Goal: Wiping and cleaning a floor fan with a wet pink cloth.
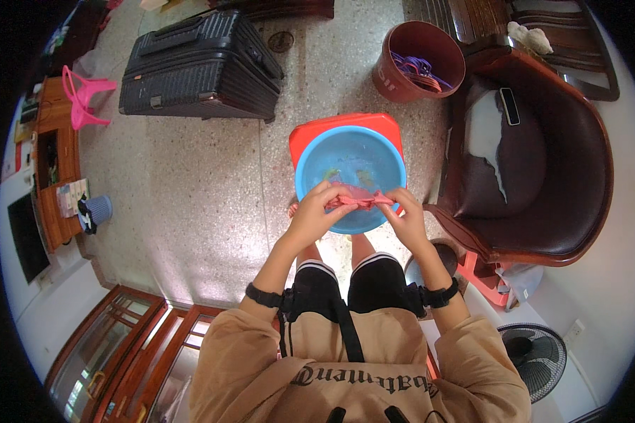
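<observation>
Stretched between my two hands is a bunched pink cloth [361, 201], thin and slightly see-through at its upper edge. My left hand [328, 205] pinches its left end between thumb and fingers. The right end is gripped by my right hand [404, 211]. Both hands are over the near part of a round light-blue plastic basin [349, 138]. Inside the basin, small greenish and brownish patches [364, 177] show near the middle; I cannot tell what they are. A red plastic stool [306, 138] supports the basin, mostly hidden beneath it.
A black suitcase [190, 74] stands beyond to the left. At the upper right, a brown-red bucket [389, 79] holds several hangers [414, 66]. A torn leather armchair [577, 174] with a phone [510, 107] is close on the right, with a fan [532, 359] behind it. Leftward are a pink stool [82, 100] and a blue bin [100, 208].
</observation>
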`<control>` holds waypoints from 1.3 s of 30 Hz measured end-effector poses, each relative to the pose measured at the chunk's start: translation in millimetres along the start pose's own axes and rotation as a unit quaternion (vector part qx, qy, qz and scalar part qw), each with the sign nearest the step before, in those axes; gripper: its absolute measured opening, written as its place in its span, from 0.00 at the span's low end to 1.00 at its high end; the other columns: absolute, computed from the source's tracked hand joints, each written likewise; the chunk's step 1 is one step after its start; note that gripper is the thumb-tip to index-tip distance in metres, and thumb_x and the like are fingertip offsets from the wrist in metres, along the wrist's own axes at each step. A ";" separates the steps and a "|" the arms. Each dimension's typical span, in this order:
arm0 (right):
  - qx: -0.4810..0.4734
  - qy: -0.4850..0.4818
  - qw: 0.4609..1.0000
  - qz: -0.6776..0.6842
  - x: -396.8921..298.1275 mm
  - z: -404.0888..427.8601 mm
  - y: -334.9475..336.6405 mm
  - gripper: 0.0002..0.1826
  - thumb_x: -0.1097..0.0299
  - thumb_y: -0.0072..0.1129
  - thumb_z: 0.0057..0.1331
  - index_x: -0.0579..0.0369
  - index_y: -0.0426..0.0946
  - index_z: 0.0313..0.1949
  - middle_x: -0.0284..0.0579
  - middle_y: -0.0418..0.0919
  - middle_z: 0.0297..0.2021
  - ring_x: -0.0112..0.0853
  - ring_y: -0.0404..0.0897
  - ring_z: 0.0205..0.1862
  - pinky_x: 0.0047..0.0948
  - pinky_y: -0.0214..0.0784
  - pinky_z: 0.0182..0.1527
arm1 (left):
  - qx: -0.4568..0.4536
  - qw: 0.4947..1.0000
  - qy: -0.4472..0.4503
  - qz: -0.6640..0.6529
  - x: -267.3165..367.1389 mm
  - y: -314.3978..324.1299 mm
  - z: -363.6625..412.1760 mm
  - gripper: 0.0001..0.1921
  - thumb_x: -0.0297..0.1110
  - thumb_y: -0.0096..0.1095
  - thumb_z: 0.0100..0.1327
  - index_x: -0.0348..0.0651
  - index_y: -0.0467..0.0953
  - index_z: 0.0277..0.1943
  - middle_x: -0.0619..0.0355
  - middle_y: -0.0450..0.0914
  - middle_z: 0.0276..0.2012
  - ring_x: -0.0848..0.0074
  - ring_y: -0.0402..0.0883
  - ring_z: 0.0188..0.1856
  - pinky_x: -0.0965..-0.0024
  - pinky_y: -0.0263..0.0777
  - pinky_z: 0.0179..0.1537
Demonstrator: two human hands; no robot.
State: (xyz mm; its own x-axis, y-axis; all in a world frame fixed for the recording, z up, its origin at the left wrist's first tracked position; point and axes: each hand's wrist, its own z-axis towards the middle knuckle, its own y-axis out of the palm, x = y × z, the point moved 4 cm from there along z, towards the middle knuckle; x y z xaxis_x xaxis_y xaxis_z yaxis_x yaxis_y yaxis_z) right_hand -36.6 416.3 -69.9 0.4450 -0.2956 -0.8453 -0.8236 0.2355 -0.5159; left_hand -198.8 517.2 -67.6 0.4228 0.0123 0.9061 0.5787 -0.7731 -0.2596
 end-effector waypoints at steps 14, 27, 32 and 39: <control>0.083 0.143 0.986 -0.002 49.0 30.5 29.7 0.08 0.67 0.58 0.55 0.58 0.75 0.31 0.47 0.75 0.25 0.37 0.74 0.28 0.31 0.66 0.32 | 0.146 0.973 0.070 0.164 -41.2 8.9 39.6 0.21 0.22 0.53 0.52 0.38 0.66 0.51 0.49 0.70 0.40 0.56 0.70 0.46 0.63 0.64 0.47; 0.008 0.047 0.953 -0.300 43.2 5.2 81.4 0.28 0.70 0.59 0.47 0.47 0.68 0.51 0.53 0.61 0.55 0.47 0.63 0.54 0.46 0.60 0.47 | 0.061 0.909 0.056 0.408 -75.9 44.3 34.1 0.30 0.28 0.61 0.45 0.41 0.63 0.55 0.47 0.60 0.57 0.55 0.61 0.56 0.57 0.56 0.57; 0.005 0.065 0.946 -0.319 47.4 12.6 91.8 0.39 0.71 0.63 0.41 0.44 0.61 0.57 0.55 0.58 0.56 0.48 0.64 0.52 0.45 0.62 0.47 | 0.079 0.878 0.042 0.470 -99.2 55.1 36.3 0.37 0.33 0.66 0.42 0.45 0.59 0.59 0.50 0.58 0.59 0.54 0.60 0.58 0.54 0.54 0.58; 0.001 0.055 0.925 -0.376 77.7 20.0 101.1 0.33 0.72 0.57 0.46 0.43 0.64 0.54 0.51 0.61 0.54 0.45 0.66 0.49 0.43 0.61 0.45 | 0.029 0.868 -0.016 0.496 -102.9 63.3 43.6 0.39 0.36 0.66 0.44 0.50 0.56 0.62 0.53 0.61 0.57 0.53 0.60 0.58 0.51 0.48 0.61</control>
State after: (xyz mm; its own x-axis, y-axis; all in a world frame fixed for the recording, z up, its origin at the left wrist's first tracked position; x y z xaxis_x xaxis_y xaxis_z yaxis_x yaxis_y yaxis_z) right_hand -78.3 435.7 -190.6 0.8538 -0.4682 -0.2278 -0.2948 -0.0739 -0.9527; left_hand -175.3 494.6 -191.8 0.7515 -0.6226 0.2182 -0.0469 -0.3804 -0.9236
